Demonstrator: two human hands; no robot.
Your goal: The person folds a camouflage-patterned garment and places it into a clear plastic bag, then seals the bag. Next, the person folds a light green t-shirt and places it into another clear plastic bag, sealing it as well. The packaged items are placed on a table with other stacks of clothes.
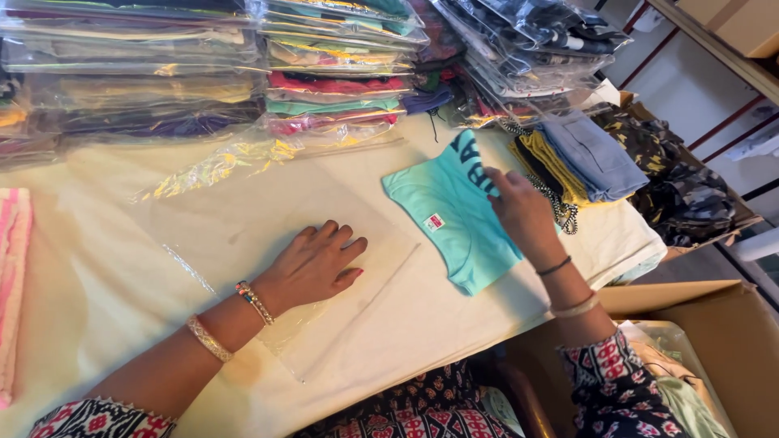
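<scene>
A folded turquoise T-shirt (450, 215) with a small red tag lies on the cream table cover (97, 276). My right hand (523, 212) rests on the shirt's right edge, fingers closed over the fabric. My left hand (315, 264) lies flat, fingers apart, on a clear plastic bag (268, 235) spread out left of the shirt. Both wrists carry bangles and bracelets.
Stacks of bagged garments (333, 65) line the table's far edge. Folded yellow and grey-blue clothes (580, 158) sit to the right of the shirt. A pink cloth (12, 268) lies at the left edge. An open cardboard box (714, 341) stands at lower right.
</scene>
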